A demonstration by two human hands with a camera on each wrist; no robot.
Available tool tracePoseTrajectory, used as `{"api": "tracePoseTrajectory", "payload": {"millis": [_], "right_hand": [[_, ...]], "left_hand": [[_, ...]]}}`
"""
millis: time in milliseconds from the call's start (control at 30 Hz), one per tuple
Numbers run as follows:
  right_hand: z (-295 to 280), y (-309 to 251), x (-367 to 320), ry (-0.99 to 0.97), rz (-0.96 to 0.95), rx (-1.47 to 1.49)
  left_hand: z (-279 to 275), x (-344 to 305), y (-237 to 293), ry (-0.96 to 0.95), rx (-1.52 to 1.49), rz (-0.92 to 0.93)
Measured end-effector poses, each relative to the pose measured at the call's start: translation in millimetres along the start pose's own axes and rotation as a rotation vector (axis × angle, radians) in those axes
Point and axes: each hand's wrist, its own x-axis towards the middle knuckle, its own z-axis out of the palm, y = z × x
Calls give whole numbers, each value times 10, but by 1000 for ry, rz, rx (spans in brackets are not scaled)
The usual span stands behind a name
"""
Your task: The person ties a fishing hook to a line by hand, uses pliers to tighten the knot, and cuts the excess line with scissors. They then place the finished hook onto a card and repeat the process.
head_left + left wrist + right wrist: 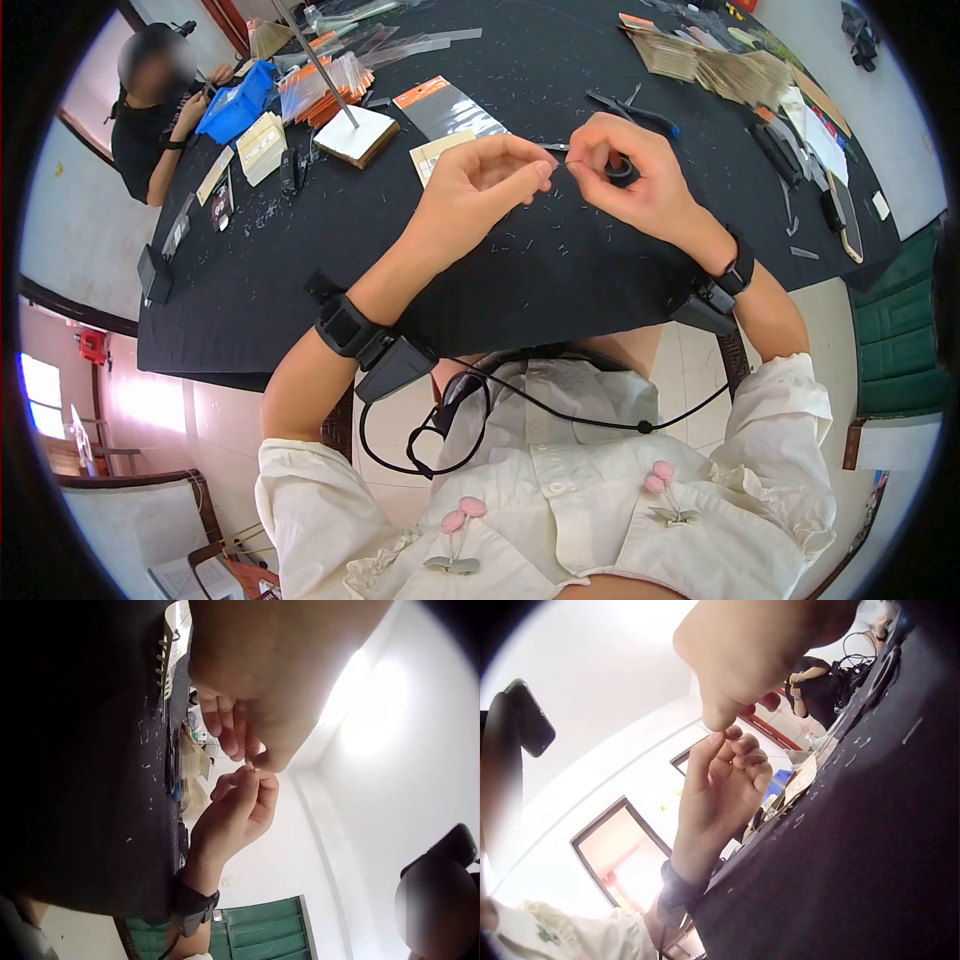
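Observation:
My left hand [478,190] and right hand [645,178] are raised over the black table, their fingertips close together. The right thumb and forefinger pinch a thin strand, seen as a faint line at the fingertips in the head view. The left thumb and forefinger meet at the same strand; a fine clear line [774,756] runs out beside the left fingers in the right wrist view. What the strand is made of, I cannot tell. Scissors [553,147] lie behind the right hand, which partly hides their dark handle.
Beyond the left hand lie a cream card [432,156] and an orange-topped clear bag [440,105]. A rod rises from a white-topped block [357,138]. Pliers [650,118] lie behind the right hand. Small clear clippings litter the cloth. Another person sits at left by a blue bin [235,105].

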Motion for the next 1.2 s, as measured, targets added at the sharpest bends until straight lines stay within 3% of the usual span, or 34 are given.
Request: {"api": "tracePoseTrajectory", "payload": {"millis": [167, 233, 267, 333, 367, 433, 467, 533, 633, 900, 933, 1067, 1133, 1200], "right_hand": [[-16, 2, -4, 36, -9, 8], [-19, 4, -3, 53, -12, 10], [-18, -1, 0, 74, -7, 10], [-18, -1, -1, 96, -2, 10], [-16, 7, -5, 86, 18, 12], [-11, 9, -12, 77, 39, 16], [-9, 8, -11, 78, 35, 12], [-6, 1, -10, 79, 32, 9], [-17, -19, 1, 104, -1, -5], [-36, -79, 4, 247, -92, 33], [-38, -77, 4, 250, -92, 31], [-42, -53, 1, 195, 9, 7], [-41, -43, -11, 154, 52, -7], [-39, -37, -24, 32, 41, 2]], "left_hand": [[-31, -26, 69, -108, 76, -94], [-36, -28, 71, -184, 461, 56], [-41, -21, 55, -184, 461, 56], [-55, 0, 7, -178, 512, 418], [-48, -2, 0, -179, 513, 419], [-21, -21, -3, -259, 4, 187], [-29, -32, 23, -260, 5, 187], [-47, -58, 122, -448, -230, -139], [33, -72, 265, -564, -58, -272], [79, -83, 128, -778, 101, -115], [69, -86, 123, -790, 123, -158], [69, -124, 241, -789, 72, -131], [82, -159, 272, -497, -89, 0], [66, -156, 343, -382, -77, 36]]}}
